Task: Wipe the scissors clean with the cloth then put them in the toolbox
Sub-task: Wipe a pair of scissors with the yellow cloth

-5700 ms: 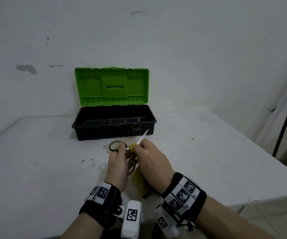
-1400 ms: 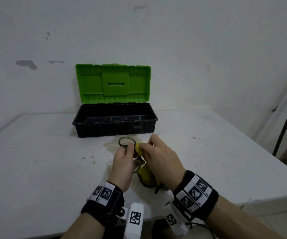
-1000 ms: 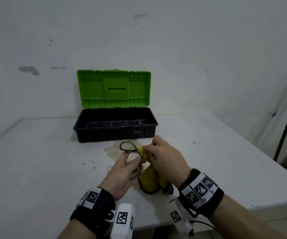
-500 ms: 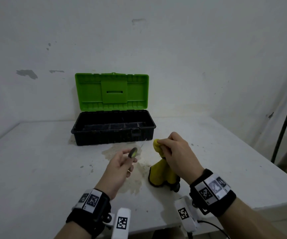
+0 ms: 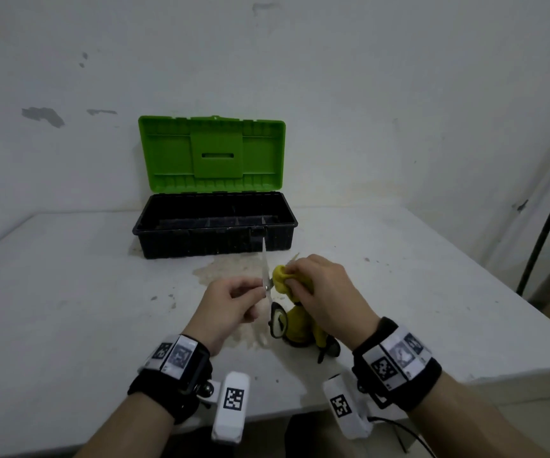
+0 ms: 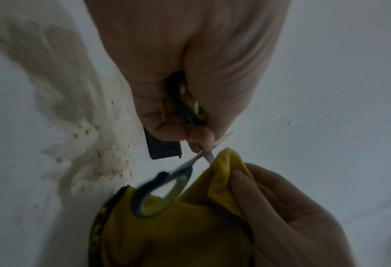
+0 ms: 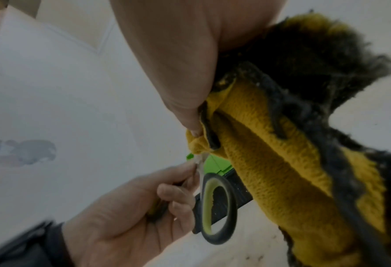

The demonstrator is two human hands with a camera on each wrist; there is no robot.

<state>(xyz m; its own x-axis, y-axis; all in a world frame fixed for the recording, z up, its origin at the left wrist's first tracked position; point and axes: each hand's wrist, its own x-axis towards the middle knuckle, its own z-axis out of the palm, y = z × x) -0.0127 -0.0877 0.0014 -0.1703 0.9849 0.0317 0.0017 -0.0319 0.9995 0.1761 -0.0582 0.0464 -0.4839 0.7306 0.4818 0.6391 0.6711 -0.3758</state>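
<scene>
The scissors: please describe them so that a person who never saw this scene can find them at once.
On the white table, in front of the open toolbox with the green lid, two hands meet. The left hand holds the scissors with a blade pointing up toward the toolbox. They are the only metal thing, with black loop handles lined in yellow-green, beside the yellow cloth.

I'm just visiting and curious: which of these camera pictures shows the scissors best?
The head view: the scissors appear whole, blade pointing up toward the toolbox, the left hand pinching them beside the cloth. The left wrist view shows one blurred handle loop and part of the blades; the right wrist view shows one handle loop clearly, the blades mostly hidden.
</scene>
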